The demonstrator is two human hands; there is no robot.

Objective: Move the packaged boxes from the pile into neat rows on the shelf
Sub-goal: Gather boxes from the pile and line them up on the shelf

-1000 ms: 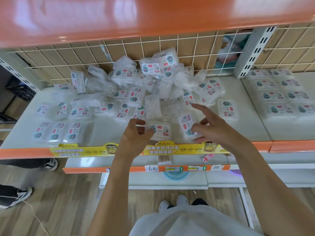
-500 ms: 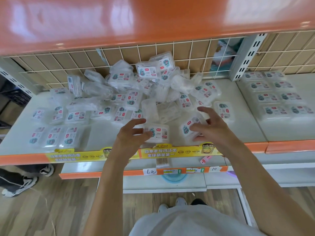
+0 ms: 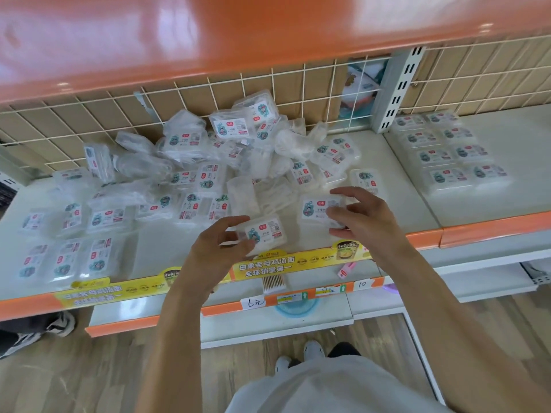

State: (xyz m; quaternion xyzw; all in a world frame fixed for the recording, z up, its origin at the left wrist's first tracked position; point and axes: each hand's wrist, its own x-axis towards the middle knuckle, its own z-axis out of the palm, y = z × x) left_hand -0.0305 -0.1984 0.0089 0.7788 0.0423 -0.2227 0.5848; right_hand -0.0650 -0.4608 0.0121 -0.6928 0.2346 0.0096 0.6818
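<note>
Task status: early, most work outstanding.

Pile (image 3: pixel 232 156) of packaged boxes heaped at 12 o'clock on the shelf (image 3: pixel 396 186), against the wire grid backing (image 3: pixel 268 90); many boxes tilted, overlapping, some face down. Judged well over half of the stock unsorted.

Done so far: short rows (image 3: pixel 68 257) laid flat at 9 o'clock near the front edge, two ranks deep, labels up, roughly aligned though not tight. Further flat boxes between rows and pile at 10 o'clock, loosely placed. Neat block (image 3: pixel 450 153) at 2 o'clock on the adjoining shelf bay, beyond the upright; whether part of this task, cannot tell.

Left hand (image 3: pixel 220 248): fingers curled, thumb and fingertips pinching the near-left corner of one box (image 3: pixel 265 234), lying at the shelf front, dead centre.

Right hand (image 3: pixel 357 219): fingers spread and bent over the right end of a second box (image 3: pixel 319 210) at 1 o'clock of the first, gripping it; box appears raised slightly off the shelf, not certain.

Remaining: both held boxes to be set into rows, then the heap worked down. Yellow price strip (image 3: pixel 268 266) along the front lip unobstructed.
</note>
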